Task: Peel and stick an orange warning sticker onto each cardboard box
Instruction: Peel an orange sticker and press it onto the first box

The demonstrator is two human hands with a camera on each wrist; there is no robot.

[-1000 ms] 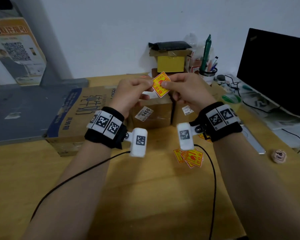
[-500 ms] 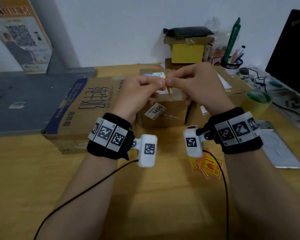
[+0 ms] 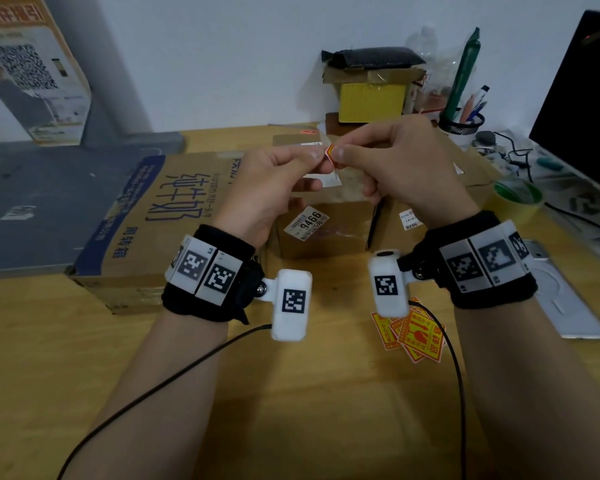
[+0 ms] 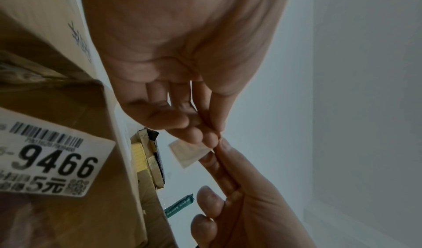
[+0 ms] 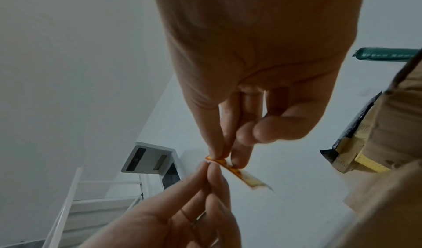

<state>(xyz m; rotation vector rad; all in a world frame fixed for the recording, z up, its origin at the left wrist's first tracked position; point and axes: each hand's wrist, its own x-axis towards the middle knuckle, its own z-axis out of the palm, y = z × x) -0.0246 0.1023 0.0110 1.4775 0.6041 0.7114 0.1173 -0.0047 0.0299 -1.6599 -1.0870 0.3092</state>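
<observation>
Held the orange warning sticker (image 3: 330, 152) up in the air, above the small cardboard box (image 3: 323, 226) with the 9466 label (image 3: 307, 222), between both hands; kept it there, probably, to have the edge near the eyes while splitting it. Pinched one corner with the left hand (image 3: 274, 181), thumb and forefinger pressed together on it; pinched the same corner from the other side with the right hand (image 3: 395, 171), thumb against the first fingers, other fingers loosely curled behind. Seemed, from the right wrist view, to be the moment of separating printed layer from backing (image 5: 253, 180): orange face (image 5: 224, 164) bent at the fingertips, pale sheet hanging free below; from the left wrist view only the whitish back side (image 4: 189, 151) visible. Could not tell how much of the layers was already apart, being hidden by the fingertips (image 5: 237, 161).

Left the other stickers (image 3: 418, 336) in a loose pile on the wooden table (image 3: 291, 410), just near the right wrist, surely for easy reach afterwards. Placed three boxes close in front: large printed box (image 3: 160, 216) at left, small box in the middle, another box (image 3: 430, 209) touching or just beside it at right; saw no orange sticker on their visible faces, so the task judged at an early stage. Needed next a slow pull, since thin film may curl and stick on itself.
</observation>
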